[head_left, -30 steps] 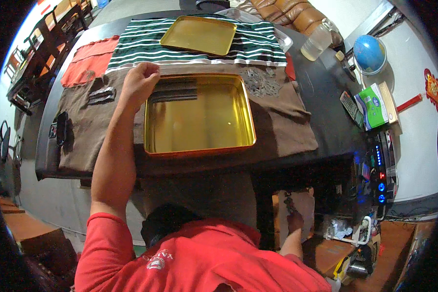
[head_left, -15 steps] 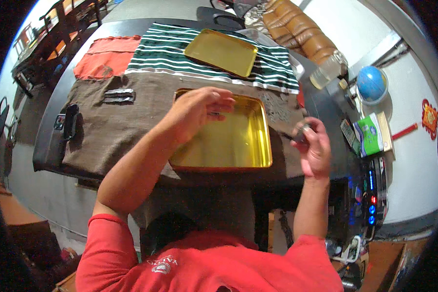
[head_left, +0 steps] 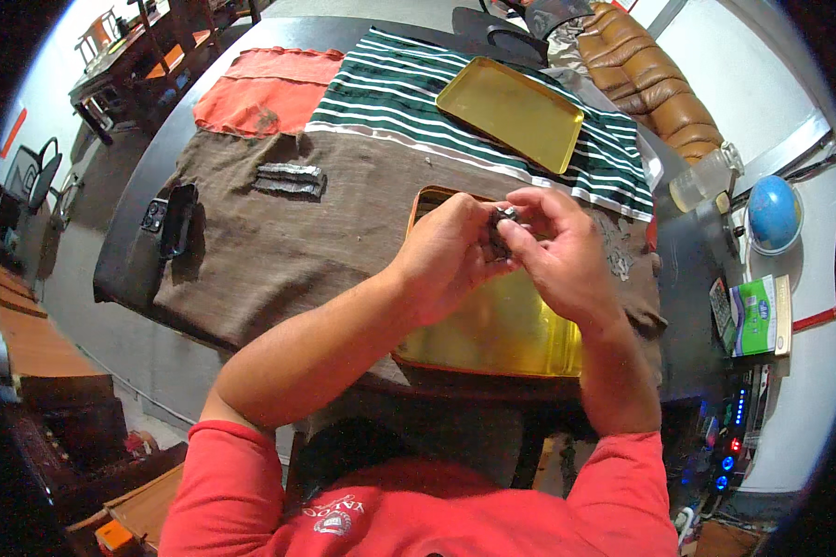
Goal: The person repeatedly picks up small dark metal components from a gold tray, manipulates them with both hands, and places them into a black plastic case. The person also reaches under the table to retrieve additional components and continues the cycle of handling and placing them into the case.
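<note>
While our left hand [head_left: 450,251] and right hand [head_left: 557,251] pinch the small dark part [head_left: 503,223], we judge it light, stiff, best held edgewise

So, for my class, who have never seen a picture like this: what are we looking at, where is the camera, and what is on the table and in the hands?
There is no machine here: a person works with bare hands. A wide-angle camera on the head looks down, which bends straight edges. The left hand and right hand meet over a gold tray, pinching a small dark object too small to identify. The tray sits on a brown cloth. Farther off lie a second gold tray on a striped cloth, an orange cloth and a dark flat bundle.
</note>
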Demonstrator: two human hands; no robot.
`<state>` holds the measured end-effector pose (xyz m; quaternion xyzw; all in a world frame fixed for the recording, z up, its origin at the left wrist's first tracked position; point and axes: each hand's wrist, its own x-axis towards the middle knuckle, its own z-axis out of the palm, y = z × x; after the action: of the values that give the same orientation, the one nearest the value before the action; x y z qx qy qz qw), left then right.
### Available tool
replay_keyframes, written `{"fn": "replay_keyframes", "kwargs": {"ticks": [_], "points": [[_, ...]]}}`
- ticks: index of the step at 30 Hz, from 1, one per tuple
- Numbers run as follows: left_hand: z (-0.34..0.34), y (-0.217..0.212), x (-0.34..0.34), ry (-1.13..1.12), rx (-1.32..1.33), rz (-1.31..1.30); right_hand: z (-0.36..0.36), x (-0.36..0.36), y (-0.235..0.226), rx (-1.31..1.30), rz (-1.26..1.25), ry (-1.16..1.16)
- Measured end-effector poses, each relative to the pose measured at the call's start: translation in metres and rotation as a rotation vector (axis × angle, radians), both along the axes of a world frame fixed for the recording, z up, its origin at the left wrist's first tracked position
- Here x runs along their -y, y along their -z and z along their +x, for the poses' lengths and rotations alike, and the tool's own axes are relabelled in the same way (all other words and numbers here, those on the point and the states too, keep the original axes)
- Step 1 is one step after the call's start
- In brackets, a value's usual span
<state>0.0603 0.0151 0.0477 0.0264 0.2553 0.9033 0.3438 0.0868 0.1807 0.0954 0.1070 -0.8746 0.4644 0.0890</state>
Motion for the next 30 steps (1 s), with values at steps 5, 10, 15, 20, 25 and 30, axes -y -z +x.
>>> {"fn": "replay_keyframes", "kwargs": {"ticks": [5,10,15,20,25,30], "points": [[-0.003,0.005,0.002,0.134,-0.026,0.116,0.003,-0.034,-0.001,-0.107,-0.037,-0.143],[0.004,-0.005,-0.001,0.172,-0.018,0.032,-0.004,-0.047,0.019,-0.102,0.001,-0.369],[0.008,-0.009,0.001,0.250,0.027,0.134,-0.006,-0.049,0.031,-0.206,0.002,-0.380],[0.008,-0.009,0.000,0.321,-0.017,0.238,-0.005,-0.051,0.036,-0.304,0.022,-0.363],[0.013,-0.007,-0.002,0.228,-0.063,-0.006,-0.002,-0.051,0.036,-0.277,0.005,-0.344],[0.018,-0.005,-0.003,0.145,-0.101,-0.127,-0.001,-0.047,0.036,-0.244,-0.040,-0.346]]}}
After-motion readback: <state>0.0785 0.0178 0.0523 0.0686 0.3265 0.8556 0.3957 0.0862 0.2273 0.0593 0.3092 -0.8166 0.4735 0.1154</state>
